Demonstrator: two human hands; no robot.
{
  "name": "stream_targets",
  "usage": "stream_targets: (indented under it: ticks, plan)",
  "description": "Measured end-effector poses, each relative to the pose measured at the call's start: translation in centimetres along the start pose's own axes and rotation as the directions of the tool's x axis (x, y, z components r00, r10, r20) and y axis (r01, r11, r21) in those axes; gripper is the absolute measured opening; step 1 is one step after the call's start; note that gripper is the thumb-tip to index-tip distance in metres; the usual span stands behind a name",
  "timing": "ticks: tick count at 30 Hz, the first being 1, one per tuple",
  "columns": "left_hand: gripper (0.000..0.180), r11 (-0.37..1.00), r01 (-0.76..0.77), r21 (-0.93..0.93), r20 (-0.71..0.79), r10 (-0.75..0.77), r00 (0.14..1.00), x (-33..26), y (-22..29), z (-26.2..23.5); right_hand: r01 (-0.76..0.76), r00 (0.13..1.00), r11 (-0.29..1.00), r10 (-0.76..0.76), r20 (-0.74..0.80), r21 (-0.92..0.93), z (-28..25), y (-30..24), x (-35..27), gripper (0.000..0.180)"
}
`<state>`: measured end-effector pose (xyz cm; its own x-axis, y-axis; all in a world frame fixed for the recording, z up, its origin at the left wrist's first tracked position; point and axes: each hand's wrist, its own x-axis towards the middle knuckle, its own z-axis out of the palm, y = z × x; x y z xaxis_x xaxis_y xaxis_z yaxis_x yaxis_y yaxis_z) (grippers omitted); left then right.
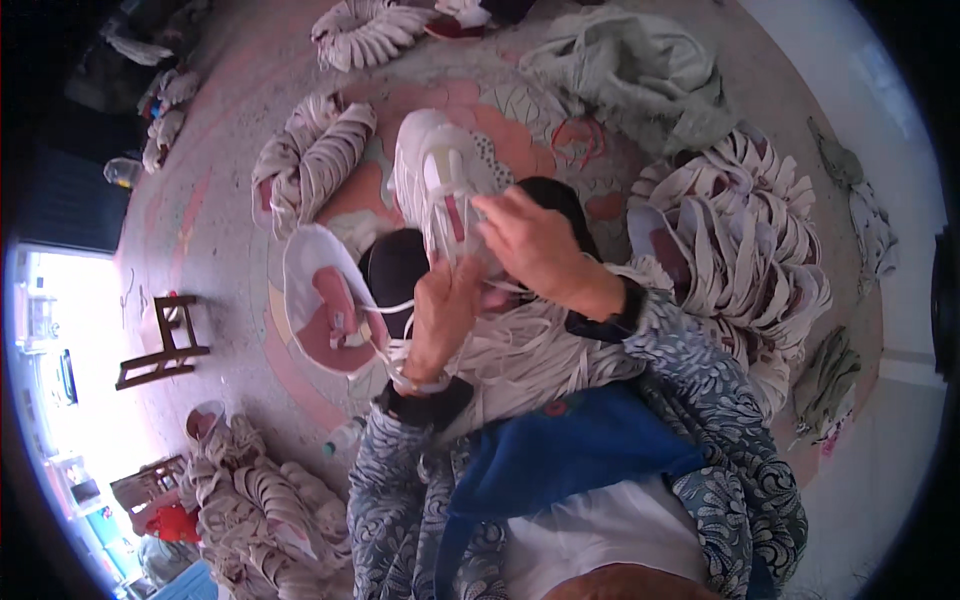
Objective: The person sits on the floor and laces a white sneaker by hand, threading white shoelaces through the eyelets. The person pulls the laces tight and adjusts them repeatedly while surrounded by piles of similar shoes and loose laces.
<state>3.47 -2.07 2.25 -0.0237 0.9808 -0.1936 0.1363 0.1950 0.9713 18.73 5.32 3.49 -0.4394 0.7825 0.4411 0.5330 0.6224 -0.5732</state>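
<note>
In front of me is a white shoe upper (418, 160) with a perforated side, toe pointing away from me. My left hand (445, 308) is closed at its near end, fingers pinched around a white shoelace (400, 308) that trails to the left. My right hand (545, 250) reaches over the lace opening, its thumb and fingers drawn together on what looks like a lace; the fingertips partly hide it. Across my lap lies a thick bundle of white laces (530, 350). Left of my hands rests another white upper (300, 275) with a pink lining, its opening facing up.
Nested uppers are piled at the right (740, 250), with further rows at the far left (320, 160), top (365, 35) and lower left (270, 500). A greenish sack (640, 75) lies beyond. A small wooden stool (165, 345) and a bottle (345, 437) are at left.
</note>
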Motion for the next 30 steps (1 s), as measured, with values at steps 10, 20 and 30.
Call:
stream_targets:
  ticks: [10,20,30]
  plan:
    - [0.026,0.95,-0.121,0.288,-0.075,0.148,0.986,-0.9,0.6,-0.8,-0.012,0.998,0.988,0.002,-0.064,-0.154,3.4,2.4,2.8,0.011]
    - [0.026,0.971,-0.168,0.171,0.072,0.157,0.985,-1.8,0.9,-0.9,0.248,0.968,0.923,-0.228,0.099,-0.294,3.6,3.7,4.1,0.013]
    - [0.029,0.968,-0.162,0.194,0.14,0.136,0.981,-3.5,1.7,-1.6,-0.036,0.989,0.993,0.051,0.138,-0.113,5.0,7.9,5.0,0.012]
